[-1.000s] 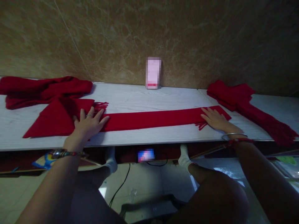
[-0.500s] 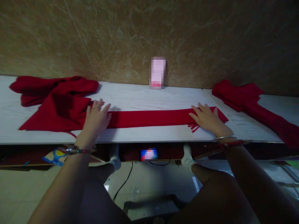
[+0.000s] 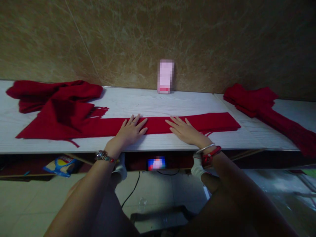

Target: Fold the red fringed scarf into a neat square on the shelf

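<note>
A red fringed scarf lies as a long folded strip along the white wood-grain counter. Toward the left it widens into a loose, bunched part with fringe showing. My left hand rests flat on the strip left of its middle, fingers spread. Right of the middle, my right hand also lies on the cloth with fingers stretched out. Neither hand grips anything. A few fringe strands poke out below the strip near its right end.
Another heap of red cloth with fringe lies at the right, hanging over the front edge. A blurred pink box-like item leans on the brown marble wall. Below, a shelf holds a blue snack packet and a blurred lit screen.
Both hands have slid inward along the strip, from near its ends toward the middle. The cloth itself lies almost as before.
</note>
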A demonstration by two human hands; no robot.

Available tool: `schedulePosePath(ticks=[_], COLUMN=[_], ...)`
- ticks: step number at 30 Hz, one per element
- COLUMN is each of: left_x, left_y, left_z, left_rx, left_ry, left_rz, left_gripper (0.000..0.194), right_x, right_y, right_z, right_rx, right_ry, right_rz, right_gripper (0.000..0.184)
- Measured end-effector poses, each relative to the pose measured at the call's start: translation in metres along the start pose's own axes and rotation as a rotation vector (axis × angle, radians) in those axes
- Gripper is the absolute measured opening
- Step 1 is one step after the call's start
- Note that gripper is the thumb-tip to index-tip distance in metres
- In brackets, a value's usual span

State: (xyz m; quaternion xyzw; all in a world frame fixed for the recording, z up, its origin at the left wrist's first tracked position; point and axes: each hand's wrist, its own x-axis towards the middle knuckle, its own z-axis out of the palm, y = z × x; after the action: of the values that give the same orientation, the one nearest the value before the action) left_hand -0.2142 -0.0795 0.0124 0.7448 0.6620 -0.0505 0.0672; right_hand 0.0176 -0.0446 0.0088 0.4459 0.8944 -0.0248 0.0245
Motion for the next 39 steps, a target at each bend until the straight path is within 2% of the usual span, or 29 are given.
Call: schedulePosePath(ticks=[9, 15, 17, 20, 22, 24, 26, 29, 32, 36, 39], left_x=[0.005, 0.008, 0.009, 0.015, 0.020, 0.026, 0.030, 0.033, 0.030, 0.023, 0.018], left_y=[0.007, 0.022, 0.030, 0.046, 0.058, 0.068, 0.075, 0.078, 0.072, 0.058, 0.049], left_z=[-0.010, -0.013, -0.013, -0.011, -0.009, -0.006, -0.002, 0.000, -0.004, -0.012, -0.012], left_rx=[-0.012, -0.035, -0.053, -0.084, -0.113, -0.135, -0.133, -0.100, -0.075, -0.048, -0.042], left_ry=[-0.097, -0.079, -0.058, 0.021, 0.072, 0.089, 0.080, 0.015, -0.016, 0.046, 0.057], left_rz=[-0.103, -0.161, -0.137, 0.006, 0.112, 0.168, 0.171, 0.186, 0.266, 0.390, 0.432], left_gripper=[0.053, 0.054, 0.056, 0.056, 0.053, 0.051, 0.054, 0.060, 0.058, 0.044, 0.042], right_x=[-0.020, -0.041, -0.049, -0.054, -0.050, -0.042, -0.033, -0.025, -0.026, -0.031, -0.032], right_y=[0.055, 0.087, 0.095, 0.095, 0.083, 0.064, 0.044, 0.027, 0.031, 0.042, 0.043], right_z=[0.000, 0.006, 0.007, 0.007, 0.006, 0.007, 0.008, 0.012, 0.015, 0.018, 0.018], right_rx=[-0.155, -0.164, -0.158, -0.152, -0.151, -0.145, -0.118, -0.064, -0.035, -0.062, -0.112], right_ry=[0.056, 0.151, 0.191, 0.248, 0.283, 0.302, 0.285, 0.231, 0.257, 0.325, 0.331], right_rz=[0.242, 0.327, 0.362, 0.403, 0.363, 0.241, 0.080, -0.040, -0.094, -0.184, -0.227], right_gripper=[0.050, 0.048, 0.048, 0.047, 0.047, 0.046, 0.046, 0.044, 0.041, 0.037, 0.038])
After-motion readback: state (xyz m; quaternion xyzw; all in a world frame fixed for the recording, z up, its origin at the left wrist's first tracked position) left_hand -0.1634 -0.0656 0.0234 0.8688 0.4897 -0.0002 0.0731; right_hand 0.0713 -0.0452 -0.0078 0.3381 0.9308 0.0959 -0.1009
